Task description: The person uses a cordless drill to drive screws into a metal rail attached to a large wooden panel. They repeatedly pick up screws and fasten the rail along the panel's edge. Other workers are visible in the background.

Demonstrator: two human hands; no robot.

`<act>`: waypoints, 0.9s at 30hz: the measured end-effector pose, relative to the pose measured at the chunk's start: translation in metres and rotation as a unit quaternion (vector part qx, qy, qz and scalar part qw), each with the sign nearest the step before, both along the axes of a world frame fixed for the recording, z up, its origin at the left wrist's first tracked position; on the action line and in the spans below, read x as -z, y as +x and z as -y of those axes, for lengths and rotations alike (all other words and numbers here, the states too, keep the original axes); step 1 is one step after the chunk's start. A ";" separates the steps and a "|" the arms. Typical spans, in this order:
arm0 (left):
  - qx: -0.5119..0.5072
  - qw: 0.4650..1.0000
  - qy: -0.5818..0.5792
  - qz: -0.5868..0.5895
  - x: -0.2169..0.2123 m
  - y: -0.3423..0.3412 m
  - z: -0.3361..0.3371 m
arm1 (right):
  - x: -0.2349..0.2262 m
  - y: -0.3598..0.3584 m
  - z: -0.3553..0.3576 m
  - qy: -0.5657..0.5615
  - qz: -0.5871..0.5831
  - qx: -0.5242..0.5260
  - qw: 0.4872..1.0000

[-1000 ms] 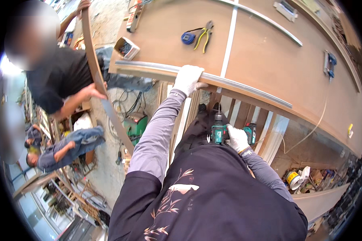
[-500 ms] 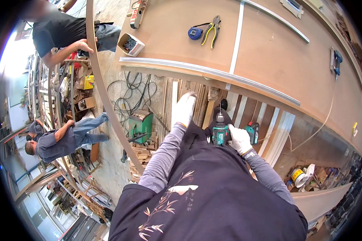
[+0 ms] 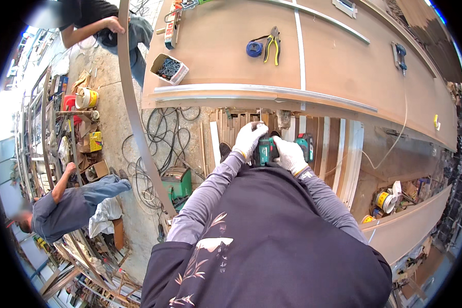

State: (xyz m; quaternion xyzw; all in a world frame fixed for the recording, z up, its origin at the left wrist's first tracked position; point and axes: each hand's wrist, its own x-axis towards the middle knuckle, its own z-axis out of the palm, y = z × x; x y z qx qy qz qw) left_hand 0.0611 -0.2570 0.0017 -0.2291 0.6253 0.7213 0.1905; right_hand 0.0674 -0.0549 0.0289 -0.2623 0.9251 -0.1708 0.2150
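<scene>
Teal-green cordless drill (image 3: pixel 266 150), one, held close against the wearer's chest, just below the near edge of the long brown board worktop (image 3: pixel 344 66). Both hands wear white knit gloves. Left hand (image 3: pixel 249 138) is wrapped over the top and left side of the drill body, fingers curled on it. Right hand (image 3: pixel 289 155) is closed round the drill from the right. The two hands nearly meet over the tool. A second teal block, looks like a battery pack (image 3: pixel 306 145), sits just right of the right hand; whether it is part of the drill, cannot tell.

On the worktop, counted: one small cardboard box of screws (image 3: pixel 169 69) near its left end; one blue tape measure (image 3: pixel 254 49) touching one pair of yellow-handled pliers (image 3: pixel 271 45), mid-board; one pale curved metal strip (image 3: pixel 262 92) running along the near edge, directly above the hands.

Below the worktop's left end: tangle of black cables (image 3: pixel 161 134) on the concrete floor, and one green box-shaped machine (image 3: pixel 177 182) beside the wearer's left sleeve.

Other people: two. One stands at the worktop's far-left corner, a hand (image 3: pixel 112 23) on a long bent strip (image 3: pixel 133 113). One crouches well left of the worktop, in a grey shirt and jeans (image 3: pixel 72 203).
</scene>
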 end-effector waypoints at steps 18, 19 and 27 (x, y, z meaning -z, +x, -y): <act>0.131 0.851 -0.384 -0.334 -0.064 -0.047 0.075 | -0.006 -0.010 0.038 0.011 -0.048 0.049 0.998; 0.114 0.782 -0.438 -0.429 -0.065 -0.059 0.088 | -0.002 -0.010 0.037 0.006 -0.049 0.044 0.998; 0.309 0.650 -0.584 -0.376 -0.035 -0.123 0.117 | -0.003 -0.016 0.037 0.046 -0.046 0.025 0.998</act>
